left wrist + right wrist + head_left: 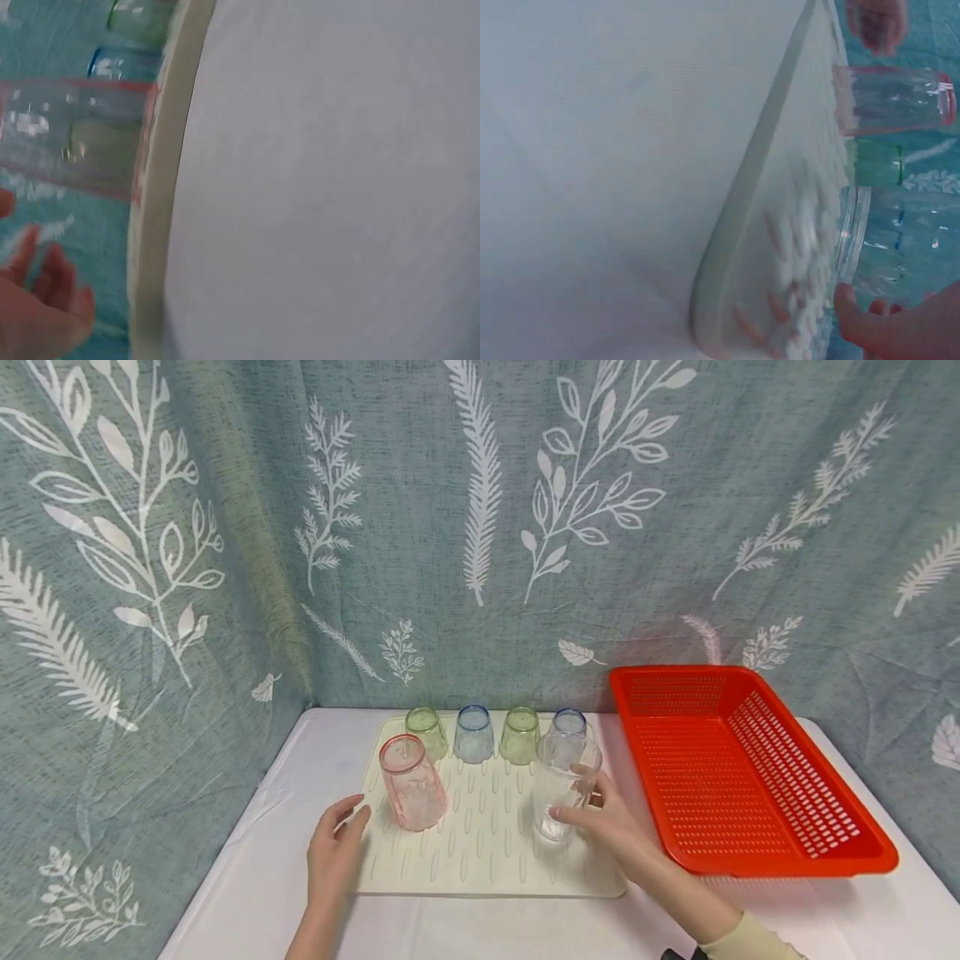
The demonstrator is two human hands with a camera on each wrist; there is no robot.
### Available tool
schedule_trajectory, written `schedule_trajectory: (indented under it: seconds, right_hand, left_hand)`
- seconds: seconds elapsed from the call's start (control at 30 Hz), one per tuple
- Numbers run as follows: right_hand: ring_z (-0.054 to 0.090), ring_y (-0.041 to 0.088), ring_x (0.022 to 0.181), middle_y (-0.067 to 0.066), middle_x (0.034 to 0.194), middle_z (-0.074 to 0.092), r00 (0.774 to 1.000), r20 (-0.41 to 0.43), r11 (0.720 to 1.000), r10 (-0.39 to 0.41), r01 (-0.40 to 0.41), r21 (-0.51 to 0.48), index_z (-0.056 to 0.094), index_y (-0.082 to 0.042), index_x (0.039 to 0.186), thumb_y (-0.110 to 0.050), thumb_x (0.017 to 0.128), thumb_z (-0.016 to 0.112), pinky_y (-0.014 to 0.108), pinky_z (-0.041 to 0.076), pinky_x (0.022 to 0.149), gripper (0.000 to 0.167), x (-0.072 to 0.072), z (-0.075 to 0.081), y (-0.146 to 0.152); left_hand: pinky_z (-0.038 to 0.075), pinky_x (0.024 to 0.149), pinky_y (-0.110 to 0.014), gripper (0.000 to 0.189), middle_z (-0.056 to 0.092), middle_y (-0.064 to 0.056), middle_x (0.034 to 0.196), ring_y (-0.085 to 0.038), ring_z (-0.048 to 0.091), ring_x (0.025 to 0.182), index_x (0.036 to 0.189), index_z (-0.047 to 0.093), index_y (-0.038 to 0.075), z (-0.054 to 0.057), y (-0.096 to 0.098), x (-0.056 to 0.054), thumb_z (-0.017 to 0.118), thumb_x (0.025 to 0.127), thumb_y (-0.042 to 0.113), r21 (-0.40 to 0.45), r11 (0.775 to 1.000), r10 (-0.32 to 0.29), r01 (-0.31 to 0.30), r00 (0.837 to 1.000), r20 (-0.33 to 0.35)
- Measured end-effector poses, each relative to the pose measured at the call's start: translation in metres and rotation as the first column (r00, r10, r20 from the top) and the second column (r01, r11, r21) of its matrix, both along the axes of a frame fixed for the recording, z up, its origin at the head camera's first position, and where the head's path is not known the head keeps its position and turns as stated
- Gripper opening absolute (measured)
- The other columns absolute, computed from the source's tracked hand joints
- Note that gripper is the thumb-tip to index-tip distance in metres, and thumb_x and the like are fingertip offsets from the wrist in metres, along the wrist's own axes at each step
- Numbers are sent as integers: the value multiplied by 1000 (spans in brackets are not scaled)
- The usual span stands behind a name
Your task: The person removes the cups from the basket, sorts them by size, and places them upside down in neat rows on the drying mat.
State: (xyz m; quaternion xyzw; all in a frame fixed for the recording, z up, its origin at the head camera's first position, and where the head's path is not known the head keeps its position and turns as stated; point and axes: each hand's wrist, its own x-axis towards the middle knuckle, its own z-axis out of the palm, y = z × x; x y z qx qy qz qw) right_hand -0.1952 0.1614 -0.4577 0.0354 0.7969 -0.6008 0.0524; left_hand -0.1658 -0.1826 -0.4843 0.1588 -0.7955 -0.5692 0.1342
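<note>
A large clear glass vessel [553,789] stands on the right part of a cream ridged drying mat [480,868]. My right hand [611,822] holds it from the right side, thumb across the front and fingers bent around the side. In the right wrist view the thumb [847,304] lies near the vessel's ringed lower end. A tall pink glass [414,789] with a red edge occupies the mat's left part. Just left of it, my left hand [337,843] hovers at the mat's edge, fingers loosely bent and holding nothing.
Along the back of the mat stand small tinted glasses: a green one [426,735], a blue one [474,737], another green one [521,737] and another blue one [569,723]. To the right sits a red perforated basket [765,864]. A leaf-patterned curtain [435,527] hangs behind.
</note>
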Motion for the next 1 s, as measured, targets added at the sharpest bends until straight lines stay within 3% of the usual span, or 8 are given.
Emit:
schedule_trajectory:
  seconds: [0.1,0.2,0.37,0.53,0.63,0.77,0.9,1.0]
  right_hand:
    - [50,29,112,9,130,53,1000,-4,1000,-3,3,10,53,-12,121,-23,72,86,35,43,83,60,2,-3,0]
    - [51,29,112,9,124,54,1000,-14,1000,8,-8,13,53,-15,129,-22,71,86,36,44,83,67,4,-4,0]
    - [51,29,112,10,120,55,995,-75,998,64,-62,26,51,-17,137,-19,70,87,37,49,82,76,6,-5,3]
    - [51,29,105,11,118,52,966,-202,980,162,-134,144,53,-13,136,-19,66,89,36,50,80,79,5,-3,3]
    - [52,25,101,9,118,55,933,-289,947,215,-127,294,56,-10,133,-22,62,90,38,49,81,80,5,-1,1]
    - [54,22,101,6,115,58,890,-360,876,281,-85,475,59,-11,130,-26,57,91,41,48,84,82,7,2,-3]
    - [53,22,106,4,116,56,868,-362,820,339,-84,566,58,-15,131,-28,57,92,43,49,85,82,11,4,-8]
    - [52,21,106,2,117,54,854,-366,796,371,-90,598,58,-18,131,-29,59,91,42,50,82,80,14,5,-12]
  left_hand:
    - [49,84,-18,22,66,-12,111,-9,58,102,112,66,2,5,15,4,62,96,16,-1,1000,-19,19,988,-154]
    - [51,74,-15,13,67,-10,99,-3,60,89,104,68,1,8,31,8,65,93,6,-2,986,-160,165,954,-254]
    - [53,83,-25,28,65,-9,112,-15,61,98,117,65,7,16,57,12,69,89,6,40,900,-412,434,877,-248]
    - [52,90,-32,51,57,-5,129,-30,56,113,132,56,14,24,75,8,75,85,9,70,829,-528,554,819,-226]
    - [52,91,-33,62,53,-5,135,-34,52,119,138,51,16,28,84,6,77,82,11,69,812,-554,579,803,-221]
    - [52,91,-35,74,48,-5,141,-34,47,124,144,44,18,32,95,4,81,79,17,33,801,-580,597,789,-203]
    - [51,92,-38,84,43,-2,145,-28,46,126,146,40,22,35,104,3,85,76,27,-48,801,-595,596,785,-174]
    - [51,92,-42,88,43,0,145,-26,45,126,147,39,22,36,110,3,86,74,33,-102,799,-602,593,782,-160]
